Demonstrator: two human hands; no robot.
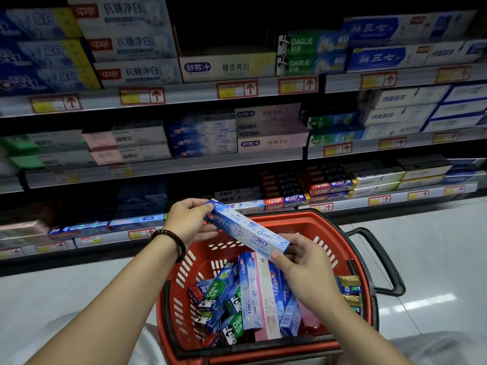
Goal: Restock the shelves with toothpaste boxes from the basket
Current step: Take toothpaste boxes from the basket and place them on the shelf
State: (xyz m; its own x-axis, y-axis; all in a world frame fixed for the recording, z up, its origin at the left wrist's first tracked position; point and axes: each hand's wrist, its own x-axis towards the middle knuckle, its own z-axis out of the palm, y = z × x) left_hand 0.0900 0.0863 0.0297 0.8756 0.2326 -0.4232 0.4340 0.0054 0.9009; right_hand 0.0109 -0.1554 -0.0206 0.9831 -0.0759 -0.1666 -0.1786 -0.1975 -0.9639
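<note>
Above a red plastic slatted basket [329, 227] of assorted toothpaste boxes [253, 299], both hands hold one long light-blue Crest toothpaste box [246, 227] tilted. The left hand [188, 219], with a dark beaded bracelet [171, 241], grips its upper end; the right hand [303, 262] pinches its lower end. Stocked grey shelves [184, 162] stand behind.

Free gap above cream box [228, 67] on shelf [189, 94]

floor [434, 246]: pale grey, glossy | light reflection [421, 302] at right | lighting: dim
</note>
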